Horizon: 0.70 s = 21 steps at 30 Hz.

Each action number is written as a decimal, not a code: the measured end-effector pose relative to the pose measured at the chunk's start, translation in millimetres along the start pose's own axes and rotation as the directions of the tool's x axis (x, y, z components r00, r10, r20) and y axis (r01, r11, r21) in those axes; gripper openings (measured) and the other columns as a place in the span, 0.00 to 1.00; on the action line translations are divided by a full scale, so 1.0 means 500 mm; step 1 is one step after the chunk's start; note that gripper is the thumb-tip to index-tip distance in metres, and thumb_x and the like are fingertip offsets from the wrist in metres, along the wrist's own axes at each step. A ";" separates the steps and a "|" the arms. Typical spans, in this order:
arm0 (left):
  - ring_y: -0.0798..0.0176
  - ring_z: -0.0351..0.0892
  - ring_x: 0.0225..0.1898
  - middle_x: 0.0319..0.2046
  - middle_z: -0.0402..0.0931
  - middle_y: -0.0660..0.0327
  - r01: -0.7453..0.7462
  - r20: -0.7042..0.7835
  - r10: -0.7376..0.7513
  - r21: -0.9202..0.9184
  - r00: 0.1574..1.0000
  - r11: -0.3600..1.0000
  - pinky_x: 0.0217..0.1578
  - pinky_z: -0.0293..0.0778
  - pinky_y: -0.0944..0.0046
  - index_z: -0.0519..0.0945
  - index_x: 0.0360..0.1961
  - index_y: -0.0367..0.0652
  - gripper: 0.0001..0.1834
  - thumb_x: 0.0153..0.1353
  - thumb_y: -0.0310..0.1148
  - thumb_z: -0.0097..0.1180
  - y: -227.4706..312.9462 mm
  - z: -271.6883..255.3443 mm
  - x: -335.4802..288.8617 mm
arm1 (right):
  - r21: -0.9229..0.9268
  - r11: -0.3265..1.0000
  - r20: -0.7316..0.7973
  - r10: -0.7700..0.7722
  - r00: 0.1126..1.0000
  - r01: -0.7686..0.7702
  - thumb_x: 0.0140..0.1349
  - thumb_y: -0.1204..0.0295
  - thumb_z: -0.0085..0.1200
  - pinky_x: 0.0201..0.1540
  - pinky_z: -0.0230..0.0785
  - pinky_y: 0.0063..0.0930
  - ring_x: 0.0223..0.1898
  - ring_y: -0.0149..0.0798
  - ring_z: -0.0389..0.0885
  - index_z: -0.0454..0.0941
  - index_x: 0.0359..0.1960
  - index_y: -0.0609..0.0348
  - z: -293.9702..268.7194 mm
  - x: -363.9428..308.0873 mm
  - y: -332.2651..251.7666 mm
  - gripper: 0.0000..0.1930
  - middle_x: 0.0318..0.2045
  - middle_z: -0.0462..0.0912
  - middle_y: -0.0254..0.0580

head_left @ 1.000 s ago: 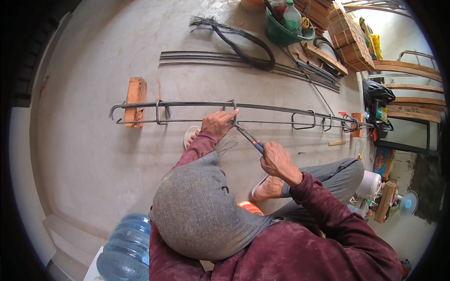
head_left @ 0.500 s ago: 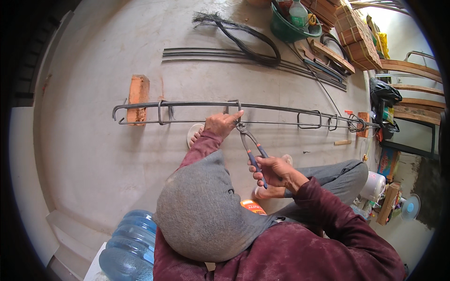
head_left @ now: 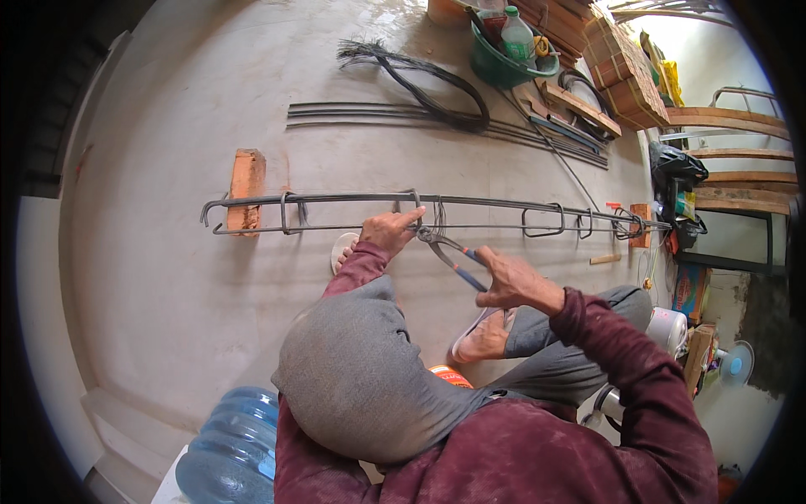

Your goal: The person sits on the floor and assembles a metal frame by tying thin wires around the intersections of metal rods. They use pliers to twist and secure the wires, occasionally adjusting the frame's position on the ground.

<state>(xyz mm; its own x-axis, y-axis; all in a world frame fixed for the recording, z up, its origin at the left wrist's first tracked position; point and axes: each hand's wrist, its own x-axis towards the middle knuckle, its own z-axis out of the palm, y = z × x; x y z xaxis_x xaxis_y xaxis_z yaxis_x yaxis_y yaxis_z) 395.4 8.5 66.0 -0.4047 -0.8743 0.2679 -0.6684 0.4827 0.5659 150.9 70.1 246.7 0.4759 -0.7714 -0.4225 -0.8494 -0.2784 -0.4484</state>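
Observation:
My left hand (head_left: 389, 233) is closed at a bent steel stirrup (head_left: 416, 199) on the long rebar frame (head_left: 487, 201), its index finger stretched along it. Exactly what its other fingers grip is hidden. In my right hand (head_left: 519, 279) are tying pincers (head_left: 457, 267) with blue and orange handles. Their jaws meet the frame's lower bar just right of my left fingertips, where thin tie wire shows. Several more stirrups hang along the bars. An orange brick (head_left: 246, 191) props the frame's left end, and another brick (head_left: 641, 225) its right end.
Beyond the frame lie loose steel rods (head_left: 353, 115) and a bundle of black tie wire (head_left: 428, 94). A green bucket (head_left: 495, 71) stands near stacked bricks (head_left: 621, 71). Blue water jugs (head_left: 227, 449) are at lower left. My sandalled foot (head_left: 485, 336) rests below the pincers.
My right hand has swung up and to the right, turning the pincers to a flatter slant. Their jaws stay at the lower bar beside my left hand. The whole view has shifted slightly.

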 end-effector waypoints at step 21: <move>0.61 0.77 0.24 0.21 0.75 0.67 -0.050 -0.059 0.048 -0.033 0.997 0.998 0.27 0.72 0.60 0.76 0.58 0.59 0.32 0.48 0.42 0.69 0.004 0.023 0.017 | -0.783 0.386 0.306 -0.444 0.842 0.488 0.60 0.68 0.50 0.33 0.72 0.34 0.32 0.40 0.83 0.76 0.32 0.50 -0.220 0.297 0.050 0.03 0.26 0.80 0.34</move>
<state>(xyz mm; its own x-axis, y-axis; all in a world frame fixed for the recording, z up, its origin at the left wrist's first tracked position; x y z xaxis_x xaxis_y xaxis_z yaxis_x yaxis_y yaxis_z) 383.4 2.6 60.5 -0.3987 -0.8515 0.3406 -0.6263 0.5241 0.5771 175.2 -114.2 259.5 0.8478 -0.3511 -0.3976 -0.2744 -0.9318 0.2378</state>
